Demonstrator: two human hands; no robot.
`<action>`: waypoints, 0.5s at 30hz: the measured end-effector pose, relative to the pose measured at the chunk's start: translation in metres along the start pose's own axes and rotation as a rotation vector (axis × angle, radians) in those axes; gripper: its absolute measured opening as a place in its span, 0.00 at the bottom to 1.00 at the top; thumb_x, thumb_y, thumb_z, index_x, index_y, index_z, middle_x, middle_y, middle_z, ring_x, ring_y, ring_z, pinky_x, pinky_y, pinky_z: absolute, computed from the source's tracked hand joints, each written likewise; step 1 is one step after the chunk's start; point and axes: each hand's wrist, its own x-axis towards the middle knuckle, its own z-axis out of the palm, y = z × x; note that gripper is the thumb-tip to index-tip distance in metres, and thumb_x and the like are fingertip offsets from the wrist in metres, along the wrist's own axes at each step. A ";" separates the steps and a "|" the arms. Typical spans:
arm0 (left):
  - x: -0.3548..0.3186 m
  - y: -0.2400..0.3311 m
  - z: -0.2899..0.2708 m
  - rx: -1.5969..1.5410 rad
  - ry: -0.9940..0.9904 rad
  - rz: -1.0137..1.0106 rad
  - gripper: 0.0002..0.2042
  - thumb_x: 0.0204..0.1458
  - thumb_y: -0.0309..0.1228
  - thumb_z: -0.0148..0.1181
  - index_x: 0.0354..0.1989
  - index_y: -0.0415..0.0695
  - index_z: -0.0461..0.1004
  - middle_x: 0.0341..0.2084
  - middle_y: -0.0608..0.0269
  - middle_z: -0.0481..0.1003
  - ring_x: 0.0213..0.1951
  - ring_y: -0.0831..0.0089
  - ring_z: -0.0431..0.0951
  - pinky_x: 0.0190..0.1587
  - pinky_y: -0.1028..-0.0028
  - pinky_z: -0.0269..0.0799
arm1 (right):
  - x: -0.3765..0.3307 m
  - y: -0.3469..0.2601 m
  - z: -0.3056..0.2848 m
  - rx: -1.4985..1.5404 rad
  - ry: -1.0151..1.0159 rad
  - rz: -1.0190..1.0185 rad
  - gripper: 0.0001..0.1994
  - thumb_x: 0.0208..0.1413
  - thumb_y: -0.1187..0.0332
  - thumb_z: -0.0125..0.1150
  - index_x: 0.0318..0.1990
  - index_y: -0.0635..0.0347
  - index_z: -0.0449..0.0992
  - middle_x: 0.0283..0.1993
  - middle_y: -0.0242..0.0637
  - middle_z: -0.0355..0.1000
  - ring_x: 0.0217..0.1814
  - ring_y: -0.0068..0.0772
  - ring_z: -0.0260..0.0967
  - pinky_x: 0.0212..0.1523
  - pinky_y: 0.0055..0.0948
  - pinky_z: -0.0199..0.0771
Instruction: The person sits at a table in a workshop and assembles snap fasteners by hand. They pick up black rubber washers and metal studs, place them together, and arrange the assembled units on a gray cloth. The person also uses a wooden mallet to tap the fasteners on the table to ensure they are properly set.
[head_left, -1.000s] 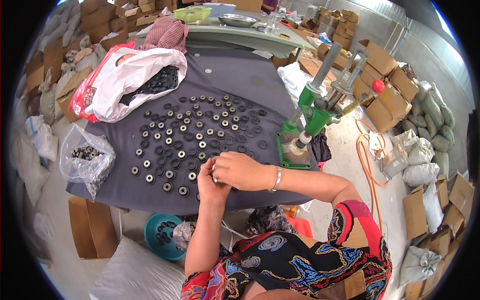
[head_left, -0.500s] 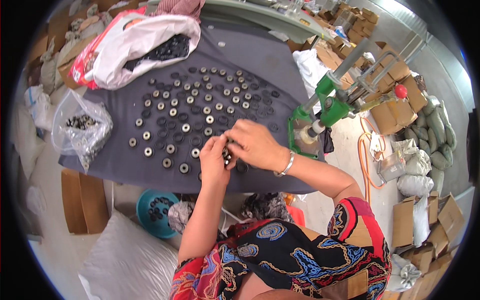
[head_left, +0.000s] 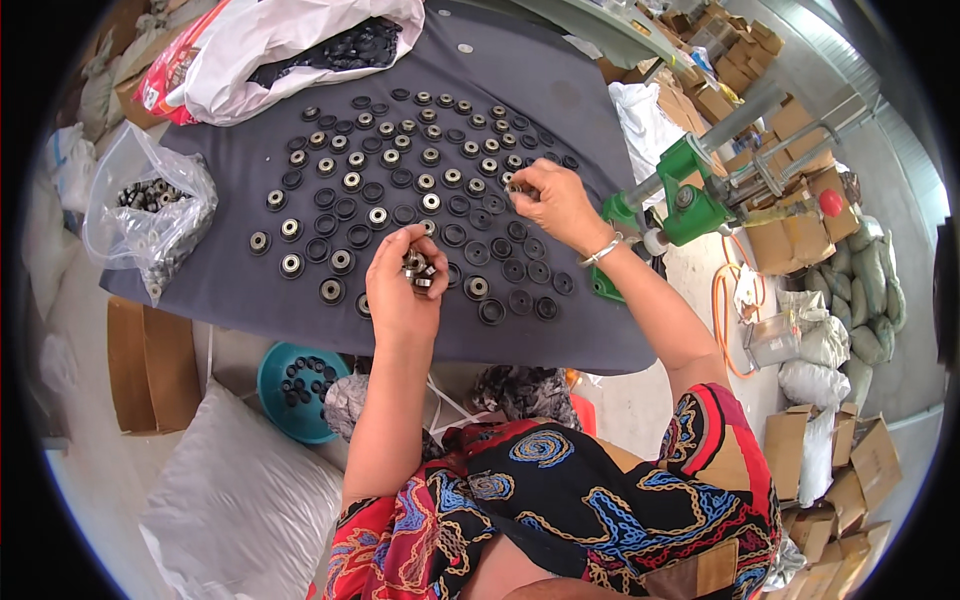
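Note:
My left hand (head_left: 398,290) is cupped near the front of the table, its fingers curled around several small metal bearings (head_left: 418,266). Farther right and higher, my right hand (head_left: 560,207) pinches a small bearing (head_left: 521,190) between thumb and fingertips, partly hidden, just over the rows of parts. Black rings (head_left: 513,270) lie flat on the grey cloth (head_left: 560,330). Toward the left and middle, many of them have a shiny bearing (head_left: 291,265) seated in the centre; those around and in front of my right hand mostly hold none.
A clear bag of bearings (head_left: 150,225) sits at the table's left edge. Behind it lies a white and red sack (head_left: 230,60) with black parts inside. A green hand press (head_left: 690,190) stands at the right edge. Below the table is a teal basin (head_left: 275,395) with black parts.
My hands have moved apart: the right went from the left hand's palm out to the right over the rings. The left has opened out, showing its bearings. The whole view has shifted slightly.

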 end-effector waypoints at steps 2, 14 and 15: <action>0.000 0.002 -0.002 -0.024 0.027 -0.007 0.09 0.59 0.31 0.48 0.33 0.38 0.71 0.22 0.60 0.70 0.22 0.69 0.71 0.15 0.78 0.57 | 0.001 0.014 0.016 -0.069 -0.035 -0.085 0.09 0.46 0.70 0.62 0.35 0.63 0.77 0.30 0.39 0.70 0.29 0.35 0.70 0.33 0.29 0.71; -0.002 0.003 -0.006 -0.022 0.012 -0.055 0.10 0.60 0.33 0.46 0.35 0.39 0.70 0.24 0.60 0.71 0.24 0.68 0.73 0.17 0.77 0.59 | 0.007 0.030 0.045 -0.279 -0.111 -0.100 0.09 0.47 0.68 0.62 0.35 0.61 0.78 0.32 0.40 0.70 0.37 0.42 0.69 0.39 0.37 0.70; -0.001 0.002 -0.005 -0.043 0.021 -0.063 0.11 0.61 0.34 0.46 0.36 0.38 0.70 0.25 0.60 0.71 0.24 0.67 0.74 0.17 0.77 0.60 | 0.007 0.030 0.045 -0.299 -0.102 -0.111 0.09 0.47 0.68 0.62 0.35 0.61 0.78 0.32 0.40 0.70 0.37 0.43 0.69 0.39 0.37 0.70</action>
